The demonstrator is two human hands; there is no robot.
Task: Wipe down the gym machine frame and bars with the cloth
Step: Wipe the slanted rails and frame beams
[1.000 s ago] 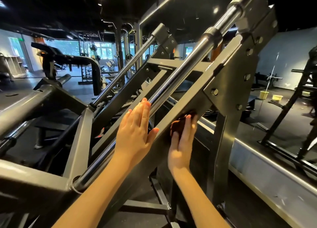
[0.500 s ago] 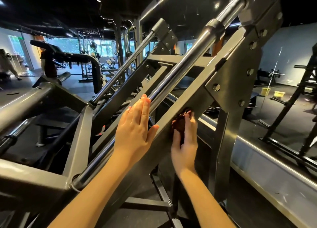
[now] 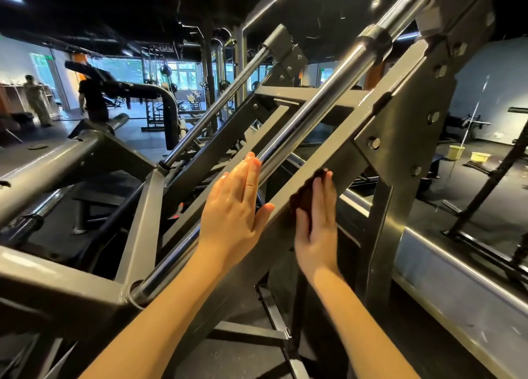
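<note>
Both hands straight at the fingers, we steady the bar (image 3: pixel 314 104) with our left hand (image 3: pixel 237 210) and pin the soft, limp cloth (image 3: pixel 304 197) to the frame (image 3: pixel 357 156) mid-picture under our right hand (image 3: pixel 317 224).

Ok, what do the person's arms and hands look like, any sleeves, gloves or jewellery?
Both forearms are bare up to the picture's edge, with no sleeves in view. The left hand and right hand wear no gloves, and no watch, ring or wristband shows.
</note>
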